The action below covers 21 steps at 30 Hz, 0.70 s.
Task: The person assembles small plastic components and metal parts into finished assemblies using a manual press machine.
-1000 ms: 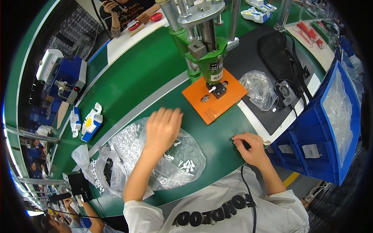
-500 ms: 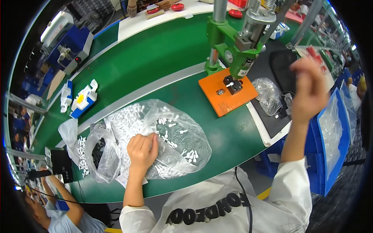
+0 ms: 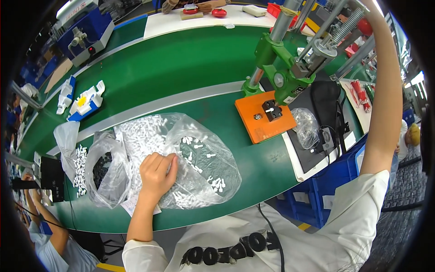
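Note:
My left hand [image 3: 156,174] rests over a clear plastic bag [image 3: 217,156] of small white plastic pieces, its fingers curled in; what they hold, if anything, is hidden. My right arm is raised at the right, and my right hand [image 3: 372,12] is at the top edge beside the red ball knob [image 3: 365,26] of a green hand press [image 3: 275,75]. The fingers of that hand are mostly out of sight. Under the press ram, a black fixture block [image 3: 272,110] with a small white piece in it sits on the orange base plate [image 3: 256,123].
Left of my left hand stands an open clear bag [image 3: 113,174] with dark pieces inside. White pieces [image 3: 80,170] lie beside it. A crumpled clear bag [image 3: 305,128] lies on a black mat right of the press. Blue bins [image 3: 312,195] stand below the table's right edge.
My right hand has risen from beside the press to the red knob at the top edge. My left hand stays over the bag, still curled. The whole view has shifted slightly.

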Motion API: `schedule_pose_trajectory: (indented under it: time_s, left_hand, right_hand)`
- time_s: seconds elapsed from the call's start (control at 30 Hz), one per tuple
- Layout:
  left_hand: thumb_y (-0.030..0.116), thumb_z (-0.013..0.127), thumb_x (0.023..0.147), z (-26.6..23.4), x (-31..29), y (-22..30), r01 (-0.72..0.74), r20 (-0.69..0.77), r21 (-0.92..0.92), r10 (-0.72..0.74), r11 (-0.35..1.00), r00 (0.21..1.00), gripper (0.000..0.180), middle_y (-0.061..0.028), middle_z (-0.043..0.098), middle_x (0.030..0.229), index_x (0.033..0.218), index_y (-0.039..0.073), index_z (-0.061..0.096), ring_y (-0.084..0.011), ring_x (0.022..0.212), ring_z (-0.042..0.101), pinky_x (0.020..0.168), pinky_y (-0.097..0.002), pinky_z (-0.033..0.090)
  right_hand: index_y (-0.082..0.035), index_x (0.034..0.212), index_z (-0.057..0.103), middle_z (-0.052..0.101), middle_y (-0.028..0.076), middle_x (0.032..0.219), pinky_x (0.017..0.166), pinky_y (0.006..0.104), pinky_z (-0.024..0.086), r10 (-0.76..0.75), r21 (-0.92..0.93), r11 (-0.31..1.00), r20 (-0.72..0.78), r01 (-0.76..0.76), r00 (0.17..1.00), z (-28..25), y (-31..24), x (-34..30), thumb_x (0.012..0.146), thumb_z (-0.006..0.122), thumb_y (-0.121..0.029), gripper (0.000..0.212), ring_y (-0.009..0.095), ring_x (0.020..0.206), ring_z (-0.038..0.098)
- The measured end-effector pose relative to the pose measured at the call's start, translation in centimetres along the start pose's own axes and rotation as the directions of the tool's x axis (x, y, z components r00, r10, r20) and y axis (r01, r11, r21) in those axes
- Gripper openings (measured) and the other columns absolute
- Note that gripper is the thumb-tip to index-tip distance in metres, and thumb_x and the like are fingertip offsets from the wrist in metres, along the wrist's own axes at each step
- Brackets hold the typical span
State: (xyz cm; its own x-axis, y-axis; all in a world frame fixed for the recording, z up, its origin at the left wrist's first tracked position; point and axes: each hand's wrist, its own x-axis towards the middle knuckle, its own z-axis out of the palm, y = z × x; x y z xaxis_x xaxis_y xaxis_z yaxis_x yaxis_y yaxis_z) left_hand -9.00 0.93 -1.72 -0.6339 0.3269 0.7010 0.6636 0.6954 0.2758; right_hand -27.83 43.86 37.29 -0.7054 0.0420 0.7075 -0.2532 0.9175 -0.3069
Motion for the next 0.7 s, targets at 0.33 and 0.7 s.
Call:
schedule_pose_trajectory:
  time_s: [0.33, 0.7]
  left_hand:
    - [-0.002, 0.074, 0.071, 0.3, -0.1, -0.8, 0.031, 0.025, -0.032, -0.031, 0.999, 0.999, 0.011, -0.004, 0.049, 0.059, 0.076, 0.004, 0.065, -0.0214, 0.052, 0.048, 0.05, -0.0342, 0.035]
    - [-0.004, 0.072, 0.07, -0.1, -0.1, -1.3, 0.054, 0.035, -0.021, -0.054, 0.998, 0.998, 0.013, -0.0055, 0.051, 0.061, 0.075, 0.004, 0.063, -0.0229, 0.052, 0.047, 0.05, -0.0351, 0.035]
  right_hand:
    - [0.005, 0.114, 0.062, 0.069, 0.013, 0.098, 0.077, 0.0322, 0.056, 0.186, -0.178, 0.981, 0.75, -0.078, 0.634, 1.6, -0.7, -1.8, 0.094, 0.058, -0.018, 0.032, 0.021, 0.086, 0.068]
    - [0.006, 0.111, 0.064, 0.071, 0.012, 0.093, 0.077, 0.0295, 0.055, 0.401, -0.283, 0.916, 0.584, -0.286, 0.706, 0.3, -3.4, -4.7, 0.097, 0.057, -0.017, 0.027, 0.017, 0.082, 0.067]
